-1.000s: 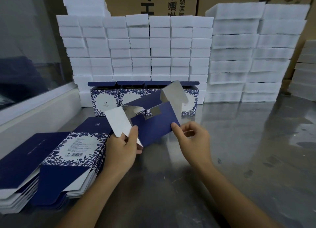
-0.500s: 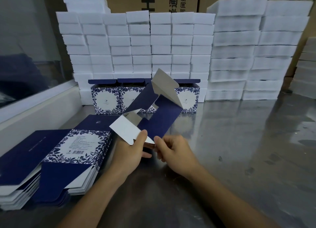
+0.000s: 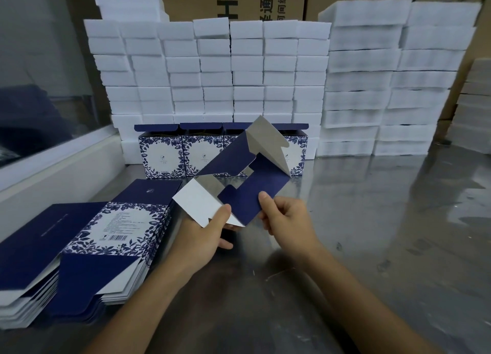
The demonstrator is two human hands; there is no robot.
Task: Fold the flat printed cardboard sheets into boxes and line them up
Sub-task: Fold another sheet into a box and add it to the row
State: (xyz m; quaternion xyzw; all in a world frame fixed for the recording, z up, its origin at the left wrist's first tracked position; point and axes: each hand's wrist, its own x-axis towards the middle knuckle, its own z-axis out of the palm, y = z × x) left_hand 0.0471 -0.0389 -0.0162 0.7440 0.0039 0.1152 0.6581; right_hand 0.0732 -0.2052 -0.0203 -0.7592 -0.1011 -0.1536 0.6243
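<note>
We hold one half-opened sheet [image 3: 247, 178] in the air at the centre of the frame, above the steel table [image 3: 372, 220]: our left hand [image 3: 202, 236] pinches its white flap at the lower left, thumb on top, while our right hand [image 3: 287, 220] pinches the navy flap beside it, fingers curled behind. The risk we see is a crooked fold — with both pinches sitting at one end, the far panels hang free and could crease off the score line or spring back flat. A careless swing could also knock the row of finished boxes [image 3: 186, 151] standing just behind. The stack of flat sheets [image 3: 87, 236] lies at the lower left; its top sheet shows a barcode and small print too fine to read. On the brown cartons [image 3: 202, 0] at the top edge we read "H4" and Chinese characters, partly cut off — we cannot make out a brand.
</note>
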